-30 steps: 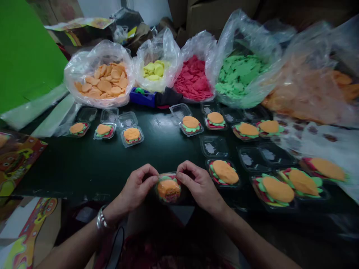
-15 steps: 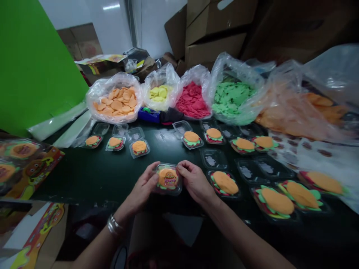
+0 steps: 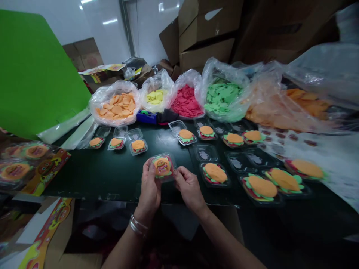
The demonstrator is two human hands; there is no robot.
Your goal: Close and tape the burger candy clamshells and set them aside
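Observation:
Between my hands, over the front of the dark table point(image 3: 123, 172), is a clear plastic box point(image 3: 163, 167) with a toy burger inside and a printed burger sticker on its lid. My left hand point(image 3: 149, 183) grips its left side, thumb on the lid. At its lower right corner, my right hand point(image 3: 188, 186) pinches the rim with thumb and forefinger. Nearest on the right stands an open box point(image 3: 214, 175) holding a toy burger, its lid folded back. Several more open boxes with burgers stand farther right, and a few point(image 3: 138, 146) sit behind on the left.
Plastic bags along the back hold orange point(image 3: 119, 106), yellow point(image 3: 155, 97), red point(image 3: 187, 101) and green point(image 3: 223, 98) foam pieces. A blue tape dispenser point(image 3: 147, 117) lies before them. Sticker sheets point(image 3: 316, 164) spread at right; a display box of packed burgers point(image 3: 30, 164) is at left.
The held box has tilted and moved slightly up and away from me. My left hand has turned more upright beside it. The whole view has shifted a little.

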